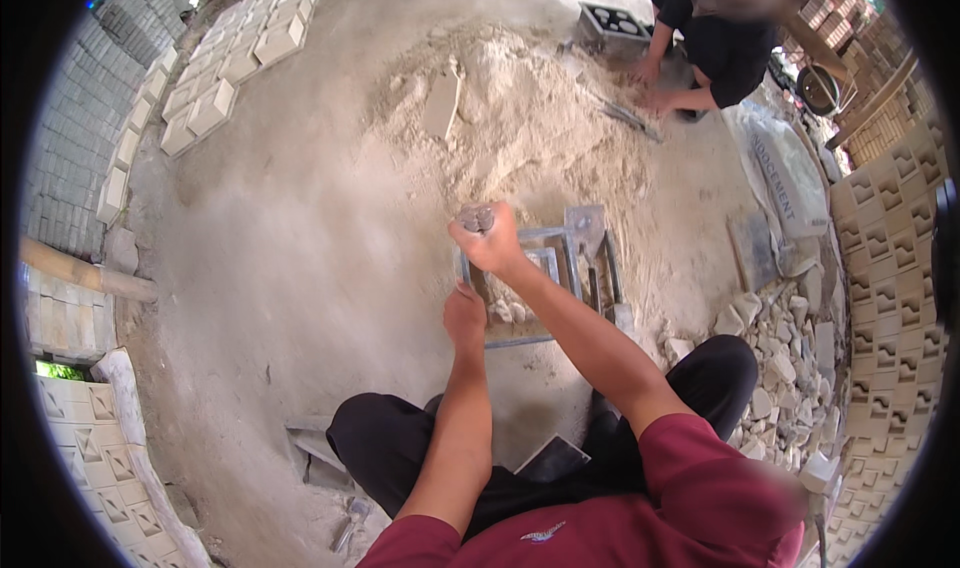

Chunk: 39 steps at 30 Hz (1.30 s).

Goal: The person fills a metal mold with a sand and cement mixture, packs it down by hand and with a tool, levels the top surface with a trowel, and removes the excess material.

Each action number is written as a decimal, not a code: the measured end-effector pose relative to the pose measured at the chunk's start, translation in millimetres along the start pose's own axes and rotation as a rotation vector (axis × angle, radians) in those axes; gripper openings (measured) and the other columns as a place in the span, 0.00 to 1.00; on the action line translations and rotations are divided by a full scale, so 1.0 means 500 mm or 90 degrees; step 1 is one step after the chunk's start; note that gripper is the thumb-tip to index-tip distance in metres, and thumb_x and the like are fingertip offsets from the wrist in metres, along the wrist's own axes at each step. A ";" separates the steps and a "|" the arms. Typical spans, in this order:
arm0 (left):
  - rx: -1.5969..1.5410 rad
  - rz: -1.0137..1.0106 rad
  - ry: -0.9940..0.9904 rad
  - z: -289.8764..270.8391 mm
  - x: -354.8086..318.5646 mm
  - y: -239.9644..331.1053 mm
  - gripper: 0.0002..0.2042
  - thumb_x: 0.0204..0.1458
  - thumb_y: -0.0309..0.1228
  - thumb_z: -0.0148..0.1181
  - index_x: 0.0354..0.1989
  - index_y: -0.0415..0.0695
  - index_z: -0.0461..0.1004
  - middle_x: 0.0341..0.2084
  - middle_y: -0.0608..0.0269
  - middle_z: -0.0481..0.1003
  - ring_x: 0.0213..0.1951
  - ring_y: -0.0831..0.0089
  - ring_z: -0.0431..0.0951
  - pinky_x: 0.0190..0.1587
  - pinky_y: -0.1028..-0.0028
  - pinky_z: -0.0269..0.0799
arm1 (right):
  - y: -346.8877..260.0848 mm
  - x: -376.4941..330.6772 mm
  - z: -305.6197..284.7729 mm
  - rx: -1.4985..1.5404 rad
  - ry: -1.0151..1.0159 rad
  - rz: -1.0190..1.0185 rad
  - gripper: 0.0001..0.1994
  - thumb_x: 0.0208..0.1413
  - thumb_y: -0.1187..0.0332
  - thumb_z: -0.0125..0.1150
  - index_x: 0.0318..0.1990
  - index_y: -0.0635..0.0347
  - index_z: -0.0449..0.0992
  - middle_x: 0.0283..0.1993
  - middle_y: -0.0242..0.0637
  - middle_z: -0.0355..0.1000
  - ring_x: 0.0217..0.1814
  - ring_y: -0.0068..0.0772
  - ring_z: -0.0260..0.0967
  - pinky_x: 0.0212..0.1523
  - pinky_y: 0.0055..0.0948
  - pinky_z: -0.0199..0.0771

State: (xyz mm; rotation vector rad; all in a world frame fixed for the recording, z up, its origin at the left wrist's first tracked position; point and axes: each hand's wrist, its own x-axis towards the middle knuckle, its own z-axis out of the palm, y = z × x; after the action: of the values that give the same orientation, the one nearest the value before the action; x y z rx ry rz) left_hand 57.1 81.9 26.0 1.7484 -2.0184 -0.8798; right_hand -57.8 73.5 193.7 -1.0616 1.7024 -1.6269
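**Hands at the block mould: condition and risks**

The person squats over a grey rectangular metal mould frame (540, 283) set on the dusty cement floor (300, 268), just near of the pale heap of sand mix (500, 108). The right hand (490, 243) is closed tight around a small grey lump, apparently stone or hardened mix (476, 217), held above the frame's far left corner. The left hand (464, 318) rests lower, at the frame's near left edge; whether it grips the rim cannot be told. The two hands are close but not touching.

Risks, as judged: the raised lump could slip and land on the left fingers below. Loose pale rubble (780, 358) lies right of the knee, a tripping hazard. A second person (720, 38) works at the far right, well apart.
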 end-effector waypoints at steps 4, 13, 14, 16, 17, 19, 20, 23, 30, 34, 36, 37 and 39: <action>0.052 -0.030 -0.039 0.008 0.037 -0.070 0.26 0.63 0.43 0.34 0.32 0.38 0.78 0.32 0.41 0.77 0.38 0.40 0.76 0.42 0.49 0.71 | -0.060 0.000 0.058 0.087 0.188 -0.032 0.10 0.46 0.70 0.63 0.19 0.64 0.71 0.16 0.27 0.64 0.22 0.15 0.56 0.22 0.27 0.61; -0.017 -0.020 -0.008 -0.019 0.001 -0.010 0.25 0.62 0.44 0.35 0.34 0.38 0.78 0.32 0.40 0.77 0.37 0.40 0.76 0.41 0.48 0.71 | -0.017 -0.023 0.031 0.034 0.096 -0.065 0.14 0.45 0.73 0.61 0.14 0.62 0.63 0.13 0.25 0.60 0.20 0.13 0.54 0.19 0.24 0.57; -0.009 -0.028 -0.008 -0.018 -0.003 0.000 0.25 0.62 0.43 0.35 0.34 0.38 0.78 0.32 0.40 0.77 0.37 0.40 0.76 0.41 0.48 0.71 | -0.016 -0.024 0.022 0.039 0.092 -0.095 0.14 0.45 0.73 0.61 0.14 0.62 0.63 0.13 0.25 0.60 0.20 0.13 0.54 0.19 0.25 0.57; 0.002 -0.035 -0.007 -0.015 -0.001 0.004 0.25 0.62 0.43 0.35 0.34 0.38 0.78 0.32 0.40 0.77 0.37 0.40 0.76 0.41 0.48 0.71 | -0.008 -0.017 0.017 0.048 0.089 -0.125 0.13 0.44 0.73 0.61 0.14 0.62 0.63 0.13 0.25 0.60 0.20 0.13 0.53 0.19 0.25 0.56; 0.001 -0.028 -0.002 -0.010 0.002 0.000 0.25 0.62 0.43 0.35 0.34 0.39 0.78 0.31 0.40 0.77 0.36 0.40 0.76 0.40 0.48 0.71 | 0.003 -0.007 0.018 0.022 0.079 -0.121 0.13 0.44 0.74 0.61 0.14 0.62 0.63 0.13 0.25 0.60 0.20 0.13 0.53 0.19 0.24 0.56; 0.001 -0.017 0.001 -0.004 0.005 -0.003 0.24 0.62 0.43 0.35 0.34 0.39 0.78 0.31 0.41 0.77 0.35 0.40 0.76 0.40 0.48 0.71 | 0.010 0.003 0.011 -0.004 0.073 -0.118 0.13 0.44 0.75 0.61 0.15 0.62 0.63 0.13 0.25 0.60 0.20 0.13 0.53 0.19 0.24 0.56; 0.001 -0.013 0.003 -0.003 0.004 -0.001 0.24 0.62 0.43 0.35 0.33 0.39 0.78 0.30 0.41 0.77 0.35 0.40 0.76 0.40 0.48 0.71 | 0.009 0.004 0.000 0.047 0.091 -0.115 0.13 0.44 0.75 0.61 0.14 0.62 0.63 0.13 0.25 0.60 0.20 0.13 0.52 0.19 0.24 0.55; 0.003 0.000 0.016 0.005 0.005 -0.010 0.25 0.62 0.43 0.36 0.32 0.38 0.78 0.29 0.41 0.77 0.34 0.40 0.76 0.39 0.48 0.71 | 0.020 -0.008 -0.029 0.073 0.106 -0.114 0.14 0.43 0.75 0.61 0.14 0.62 0.62 0.13 0.24 0.58 0.20 0.13 0.50 0.18 0.24 0.53; 0.047 0.043 0.040 0.018 0.005 -0.009 0.26 0.63 0.43 0.35 0.29 0.36 0.77 0.27 0.41 0.77 0.31 0.40 0.77 0.36 0.49 0.72 | 0.071 -0.012 -0.080 -0.043 0.151 -0.171 0.16 0.44 0.76 0.59 0.13 0.61 0.58 0.14 0.22 0.53 0.20 0.13 0.48 0.18 0.25 0.48; 0.016 0.064 0.049 0.012 -0.001 -0.027 0.26 0.63 0.43 0.35 0.30 0.35 0.77 0.26 0.41 0.77 0.31 0.41 0.77 0.36 0.49 0.72 | 0.029 -0.016 -0.078 0.002 0.135 -0.151 0.16 0.45 0.76 0.59 0.13 0.59 0.58 0.14 0.23 0.53 0.20 0.13 0.47 0.18 0.25 0.48; 0.068 0.021 0.058 0.017 0.007 -0.028 0.27 0.63 0.43 0.35 0.28 0.35 0.77 0.26 0.40 0.77 0.32 0.41 0.77 0.37 0.49 0.72 | 0.016 -0.012 -0.094 0.028 0.146 -0.152 0.17 0.46 0.75 0.59 0.13 0.59 0.57 0.13 0.22 0.52 0.20 0.12 0.47 0.18 0.25 0.47; 0.070 0.020 0.057 0.017 0.005 -0.029 0.27 0.63 0.43 0.35 0.28 0.35 0.77 0.26 0.40 0.77 0.32 0.41 0.77 0.37 0.49 0.72 | 0.026 -0.019 -0.102 0.029 0.147 -0.150 0.17 0.46 0.75 0.59 0.13 0.59 0.57 0.13 0.22 0.52 0.20 0.12 0.47 0.18 0.25 0.47; 0.019 0.036 0.040 0.018 0.008 -0.030 0.29 0.63 0.42 0.33 0.27 0.32 0.77 0.27 0.37 0.76 0.33 0.38 0.76 0.40 0.48 0.71 | 0.049 -0.028 -0.110 0.087 0.147 -0.125 0.18 0.47 0.76 0.59 0.13 0.58 0.56 0.13 0.20 0.51 0.20 0.11 0.46 0.18 0.24 0.46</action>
State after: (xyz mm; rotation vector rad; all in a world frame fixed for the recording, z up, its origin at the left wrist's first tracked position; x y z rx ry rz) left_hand 62.2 79.5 9.2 1.7042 -2.0390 -0.7720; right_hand -100.1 114.3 174.0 -1.0333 1.6411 -2.0277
